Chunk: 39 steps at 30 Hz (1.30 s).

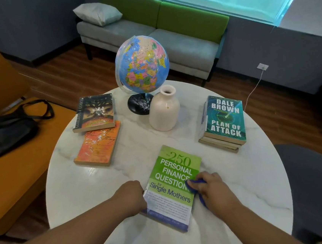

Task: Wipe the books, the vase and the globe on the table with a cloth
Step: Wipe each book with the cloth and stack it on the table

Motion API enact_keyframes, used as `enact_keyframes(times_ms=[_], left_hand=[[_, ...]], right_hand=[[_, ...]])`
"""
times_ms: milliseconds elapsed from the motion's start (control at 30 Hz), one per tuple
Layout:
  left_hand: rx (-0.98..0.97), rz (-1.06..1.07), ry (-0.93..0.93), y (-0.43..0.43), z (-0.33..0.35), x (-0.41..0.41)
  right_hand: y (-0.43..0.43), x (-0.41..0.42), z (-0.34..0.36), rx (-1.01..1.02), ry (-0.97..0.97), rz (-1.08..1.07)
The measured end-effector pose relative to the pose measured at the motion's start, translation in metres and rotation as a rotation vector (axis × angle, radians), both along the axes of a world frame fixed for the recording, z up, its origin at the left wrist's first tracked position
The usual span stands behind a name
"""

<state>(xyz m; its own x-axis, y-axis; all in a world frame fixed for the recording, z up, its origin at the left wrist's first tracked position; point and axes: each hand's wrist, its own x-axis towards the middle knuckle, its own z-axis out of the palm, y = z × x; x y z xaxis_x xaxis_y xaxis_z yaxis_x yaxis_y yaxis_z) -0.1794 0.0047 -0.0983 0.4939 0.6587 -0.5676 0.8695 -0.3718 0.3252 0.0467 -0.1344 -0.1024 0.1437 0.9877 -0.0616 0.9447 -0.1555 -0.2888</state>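
Green-and-white paperback (174,184) lies flat near the front of the round marble table (251,172), left hand (131,197) curled on its left edge, right hand (211,190) fingers bunched around blue cloth (194,185) at its right edge; behind: one vase (164,111), one globe (142,64), dark book (94,113) overlapping orange book (99,146) left, one book stack (223,119) right.

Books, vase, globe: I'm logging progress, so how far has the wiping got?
Done: nothing shows as finished. In hand: the right hand holds a blue cloth against the green book, which the left hand holds by its edge. To do, it seems: the globe, whose base shows pale specks, the vase, the dark book, the orange book and the stack of books.
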Motion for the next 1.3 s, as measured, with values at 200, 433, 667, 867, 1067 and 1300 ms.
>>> enact_keyframes(times_ms=[200, 433, 667, 867, 1067, 1300], left_hand=[[-0.037, 0.124, -0.007, -0.012, 0.008, 0.006], [-0.205, 0.206, -0.016, -0.017, 0.017, 0.012], [-0.348, 0.416, -0.322, -0.032, 0.015, -0.001], [-0.322, 0.476, -0.570, -0.019, 0.034, 0.004], [-0.043, 0.315, -0.514, -0.023, 0.053, 0.017], [0.144, 0.223, -0.434, -0.030, 0.052, 0.019]], right_hand=[[0.045, 0.005, 0.007, -0.061, 0.018, -0.289], [0.037, -0.023, 0.002, -0.212, -0.009, -0.194], [-0.002, -0.069, -0.004, 0.023, 0.252, -0.042], [0.020, -0.069, 0.009, 0.261, 0.212, 0.079], [0.055, -0.029, 0.044, 0.380, 0.106, -0.155], [0.044, -0.068, 0.043, 0.251, 0.125, 0.090]])
